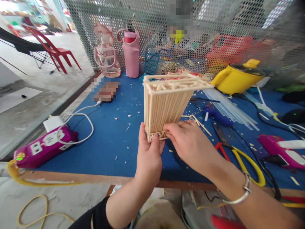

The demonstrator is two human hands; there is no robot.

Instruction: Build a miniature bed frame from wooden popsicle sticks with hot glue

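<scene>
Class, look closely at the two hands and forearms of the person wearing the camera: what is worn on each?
The left hand has no glove; a black sleeve ends partway up that forearm. The right hand is gloveless too, with a rounded, silver-coloured bangle near the wrist, small wrapped or knotted details on its band. No sleeve shows on that forearm.

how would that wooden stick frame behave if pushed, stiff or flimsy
The stick frame is probably light for its size, since it looks built from thin sticks. The closely packed side sticks should make it fairly stiff along their length. The short lattice pieces at its end look slender, so a hard push there might snap or loosen one.
</scene>
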